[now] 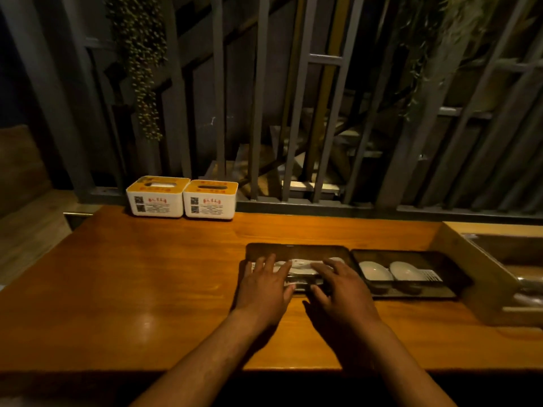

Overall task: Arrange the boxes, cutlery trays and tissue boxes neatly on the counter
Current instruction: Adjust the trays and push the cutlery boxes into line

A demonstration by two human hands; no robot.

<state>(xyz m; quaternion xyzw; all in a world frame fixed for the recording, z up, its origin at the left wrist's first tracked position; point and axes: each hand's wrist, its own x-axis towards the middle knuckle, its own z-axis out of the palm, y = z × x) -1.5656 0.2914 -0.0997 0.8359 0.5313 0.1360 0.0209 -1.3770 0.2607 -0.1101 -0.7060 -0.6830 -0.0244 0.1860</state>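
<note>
Two white tissue boxes with yellow lids, one (155,198) on the left and one (210,201) on the right, stand side by side at the counter's back edge. Two dark cutlery trays lie side by side right of centre. My left hand (266,284) and my right hand (342,286) rest flat, fingers spread, on the near part of the left tray (296,250), over its white dishes. The right tray (417,258) holds two white spoon-like dishes and is untouched. I cannot tell whether my fingers grip the tray's rim.
The wooden counter (147,274) ends at a metal railing (293,205) behind. A light wooden box (470,274) stands at the right edge, close to the right tray. Hanging plants drape over the bars above the tissue boxes.
</note>
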